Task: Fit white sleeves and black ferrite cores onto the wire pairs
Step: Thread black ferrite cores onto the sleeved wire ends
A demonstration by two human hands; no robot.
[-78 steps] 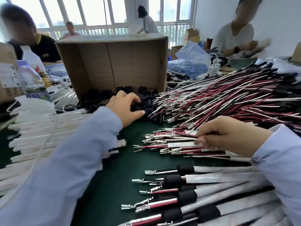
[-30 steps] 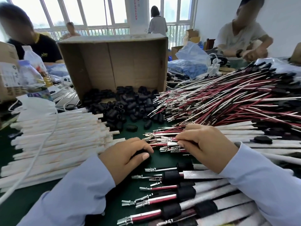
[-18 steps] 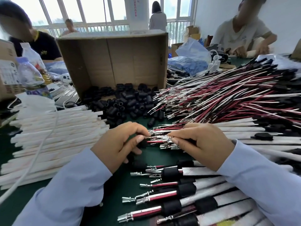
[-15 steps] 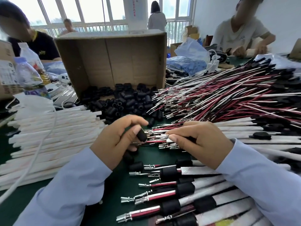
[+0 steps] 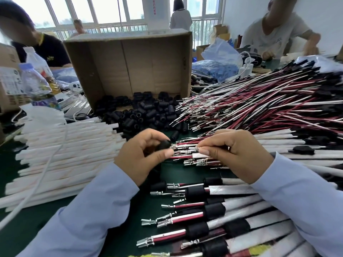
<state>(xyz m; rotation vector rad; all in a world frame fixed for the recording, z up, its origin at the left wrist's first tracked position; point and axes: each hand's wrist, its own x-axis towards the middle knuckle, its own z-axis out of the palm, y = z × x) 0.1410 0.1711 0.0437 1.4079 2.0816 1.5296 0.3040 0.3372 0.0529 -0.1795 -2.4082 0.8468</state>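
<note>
My left hand (image 5: 141, 156) pinches a core (image 5: 164, 145), my right hand (image 5: 237, 153) pinches a wire pair (image 5: 183, 145); few finished pairs (image 5: 213, 210) lie lower right, many bare wires (image 5: 250, 104) wait upper right.

One wide-angle view was taken from the head, directed forward and down across the table (image 5: 122, 236); the left hand (image 5: 141, 156) and right hand (image 5: 239, 154) were framed close, the cardboard box (image 5: 130, 67) far
</note>
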